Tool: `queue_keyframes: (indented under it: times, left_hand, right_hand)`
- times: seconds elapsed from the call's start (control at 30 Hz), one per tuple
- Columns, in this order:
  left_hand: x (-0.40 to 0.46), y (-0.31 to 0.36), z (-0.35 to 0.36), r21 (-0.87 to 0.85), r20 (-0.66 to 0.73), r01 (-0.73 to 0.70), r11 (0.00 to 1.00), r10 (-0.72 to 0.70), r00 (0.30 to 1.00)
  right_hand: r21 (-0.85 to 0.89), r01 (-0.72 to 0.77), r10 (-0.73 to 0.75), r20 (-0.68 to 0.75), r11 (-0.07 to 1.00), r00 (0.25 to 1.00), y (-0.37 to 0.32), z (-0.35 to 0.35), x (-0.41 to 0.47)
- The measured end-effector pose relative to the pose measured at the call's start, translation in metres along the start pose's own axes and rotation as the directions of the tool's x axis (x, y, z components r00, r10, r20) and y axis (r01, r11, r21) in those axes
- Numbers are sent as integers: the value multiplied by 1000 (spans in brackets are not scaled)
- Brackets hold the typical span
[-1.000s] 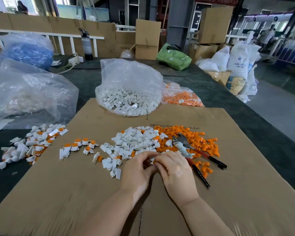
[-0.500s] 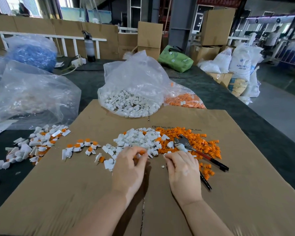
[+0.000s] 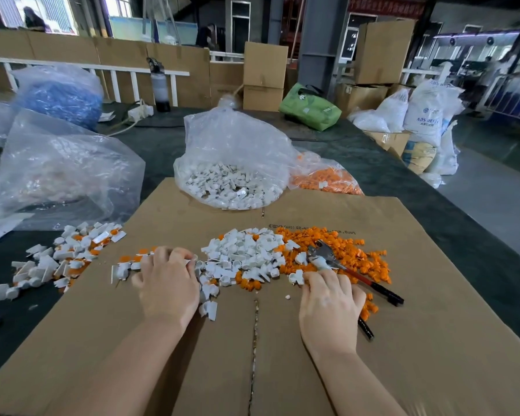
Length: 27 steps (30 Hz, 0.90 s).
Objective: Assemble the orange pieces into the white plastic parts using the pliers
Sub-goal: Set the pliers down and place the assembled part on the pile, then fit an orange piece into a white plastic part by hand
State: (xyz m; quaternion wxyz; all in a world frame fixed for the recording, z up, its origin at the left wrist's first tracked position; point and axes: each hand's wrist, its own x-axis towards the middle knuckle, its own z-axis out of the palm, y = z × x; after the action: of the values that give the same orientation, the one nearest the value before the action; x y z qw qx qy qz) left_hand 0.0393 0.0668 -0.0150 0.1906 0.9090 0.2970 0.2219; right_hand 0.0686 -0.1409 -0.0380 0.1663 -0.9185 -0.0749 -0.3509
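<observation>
1. the white parts [image 3: 246, 259] sit in a loose heap mid-cardboard, with the orange pieces [image 3: 351, 253] piled right against them on the right side. the pliers [image 3: 342, 267] lie on top of the orange pile, head toward us-left, handles running off to the right.

2. what just changed: a second ago our two hands were pressed together over one part in front of the heap. now they've split. our left hand [image 3: 168, 283] has swung out left to the row of finished pieces [image 3: 126, 265], fingers curled and pinching a small white part at the tips. looks like we're dropping off a done one.

3. our right hand [image 3: 327, 298] has slid right to the edge of the piles, fingertips pinching a white part [image 3: 294, 277], just short of the pliers' head. the pliers themselves aren't gripped, the hand only covers part of one handle.

4. meaning for the job: one cycle seems wrapped up and the next is starting. probably an orange piece comes next, then the pliers.

5. further out: a bigger batch of finished bits [image 3: 57, 256] sits at the cardboard's left edge, spilling onto the dark table [image 3: 403, 187]. behind the heaps are a clear bag of white parts [image 3: 231, 163] and a bag of orange ones [image 3: 324, 175]. cardboard sheet [image 3: 252, 355] has a seam down the middle.
</observation>
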Motion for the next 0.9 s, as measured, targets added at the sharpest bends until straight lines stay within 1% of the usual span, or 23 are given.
queue_keyframes:
  times: [0.07,0.17,0.27,0.33,0.4,0.53,0.63,0.7,0.8,0.9]
  left_hand:
    - [-3,4,1,-39,-18,-26,999,26,1000]
    - [-13,17,4,-159,-24,-176,971,174,984]
    - [-27,36,10,-283,-8,-340,897,352,936]
    - [-36,45,16,-347,17,-394,851,426,904]
    - [-43,51,22,-379,48,-414,828,464,884]
    - [-48,55,30,-386,83,-419,822,484,871]
    - [-48,56,32,-406,95,-430,806,505,858]
    - [-49,56,32,-426,101,-455,782,541,835]
    - [-49,56,34,-435,134,-481,761,583,802]
    - [-48,56,34,-435,160,-461,774,570,806]
  right_hand:
    - [-18,2,-2,-7,1000,1000,-1,0,1]
    - [-51,5,-5,3,999,1000,-1,-1,1]
    - [-117,13,-1,101,993,995,-4,1,1]
    - [-127,16,6,170,992,985,-5,2,2]
    - [-87,15,2,200,996,980,-5,2,4]
    - [58,48,-60,209,997,976,-3,-1,4]
    - [203,60,-103,212,977,972,-1,-4,3]
    - [271,43,-110,238,962,965,0,-4,2]
    - [291,4,-77,239,957,968,0,-4,2]
    - [238,-15,-31,186,971,982,-1,-5,2]
